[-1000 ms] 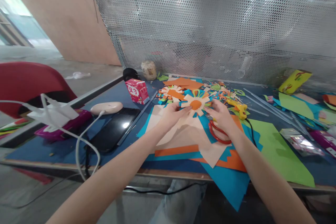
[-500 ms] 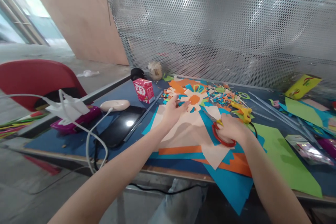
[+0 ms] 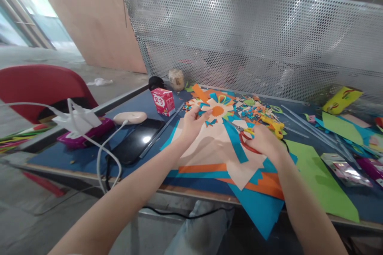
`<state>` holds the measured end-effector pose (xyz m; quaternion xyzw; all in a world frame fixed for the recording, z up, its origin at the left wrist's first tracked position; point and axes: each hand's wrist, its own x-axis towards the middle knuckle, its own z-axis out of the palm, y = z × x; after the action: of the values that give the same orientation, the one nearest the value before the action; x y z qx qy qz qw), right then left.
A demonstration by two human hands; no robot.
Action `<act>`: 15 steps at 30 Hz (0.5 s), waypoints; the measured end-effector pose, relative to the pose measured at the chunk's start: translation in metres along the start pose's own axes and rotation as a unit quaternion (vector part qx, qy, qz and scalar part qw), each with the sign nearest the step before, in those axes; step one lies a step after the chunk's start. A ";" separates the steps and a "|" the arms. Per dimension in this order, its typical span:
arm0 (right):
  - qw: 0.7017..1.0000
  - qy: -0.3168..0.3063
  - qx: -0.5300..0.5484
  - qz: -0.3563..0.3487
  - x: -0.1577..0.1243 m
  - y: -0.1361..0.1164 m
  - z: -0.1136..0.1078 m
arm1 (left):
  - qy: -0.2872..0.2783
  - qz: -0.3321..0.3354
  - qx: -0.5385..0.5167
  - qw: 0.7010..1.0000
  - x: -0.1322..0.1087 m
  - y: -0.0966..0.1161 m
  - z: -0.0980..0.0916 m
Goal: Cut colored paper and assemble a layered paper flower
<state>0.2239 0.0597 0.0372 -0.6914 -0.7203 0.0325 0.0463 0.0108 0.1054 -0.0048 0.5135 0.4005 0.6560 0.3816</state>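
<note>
Between the thumb and fingers of my left hand is a paper flower, with pale petals, blue ones behind them and an orange centre. My right hand is closed around red-handled scissors, whose blades point toward the flower. Under both hands lie pale paper sheets. A blue paper strip runs across them below the scissors. Behind the right hand rests a yellow glue gun, its black cord partly hidden by my wrist.
Paper scraps are heaped behind my hands. To the left lie a black phone, a pink box and white cables. Green paper covers the right side. A perforated metal panel stands at the back.
The scissors have turned a little in my right hand, and more of the blue strip shows beneath them. My left hand still holds the flower. The whole view has shifted slightly.
</note>
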 end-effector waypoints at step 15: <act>0.847 0.069 0.517 -0.106 0.029 0.028 0.004 | -0.126 -0.115 -0.261 0.950 -0.005 0.009 0.003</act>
<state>0.2498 0.0896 0.0304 -0.4875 -0.6633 0.3470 0.4495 0.0141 0.0980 0.0027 0.4253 0.2205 0.6194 0.6220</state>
